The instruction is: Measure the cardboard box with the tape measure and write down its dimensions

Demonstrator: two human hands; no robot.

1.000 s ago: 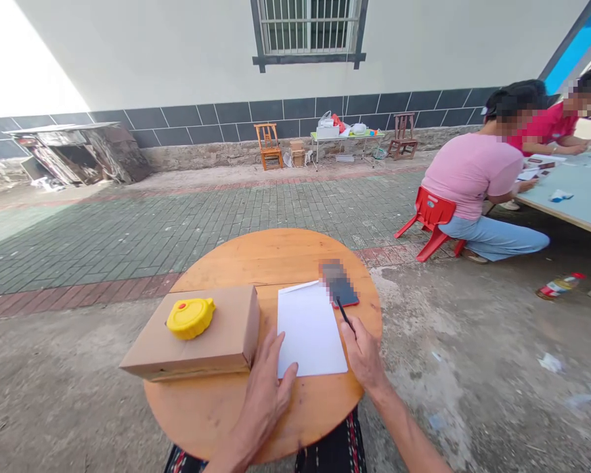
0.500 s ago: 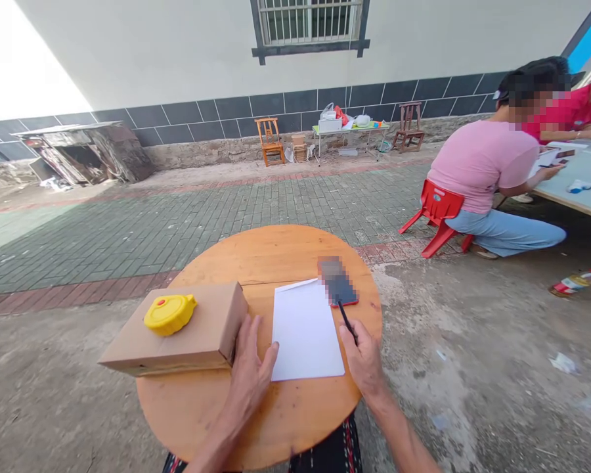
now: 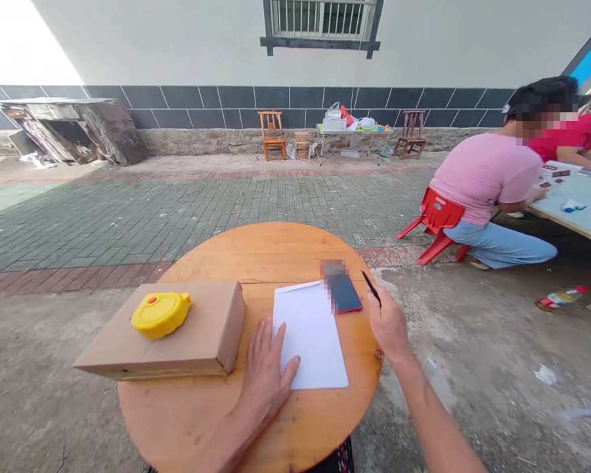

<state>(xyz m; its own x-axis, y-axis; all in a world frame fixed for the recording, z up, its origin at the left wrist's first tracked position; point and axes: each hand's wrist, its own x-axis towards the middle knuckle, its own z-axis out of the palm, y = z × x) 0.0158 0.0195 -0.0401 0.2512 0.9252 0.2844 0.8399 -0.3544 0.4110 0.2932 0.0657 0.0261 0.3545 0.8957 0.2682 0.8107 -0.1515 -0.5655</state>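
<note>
White paper [image 3: 308,335] lies on the round wooden table [image 3: 276,256], a folded-looking strip along its top edge. My left hand [image 3: 268,364] is open, fingers spread, over the paper's left edge. In my right hand [image 3: 388,322] a black pen [image 3: 371,287] is gripped, its upper end pointing up and left, above the table's right edge. Between the pen and the paper lies a dark phone [image 3: 345,293] with a red edge, partly blurred. A cardboard box [image 3: 207,322] sits left of my left hand, with a yellow tape-measure-shaped object [image 3: 161,315] on top.
To the right, a person in a pink shirt [image 3: 485,161] sits on a red chair [image 3: 440,213] at another table [image 3: 586,197]. A bottle [image 3: 561,299] lies on the ground there. Wooden chairs and a small loaded table [image 3: 354,130] stand by the far wall.
My right hand has moved right with the pen, away from the paper and phone. My left hand has shifted right, from beside the box onto the paper's edge.
</note>
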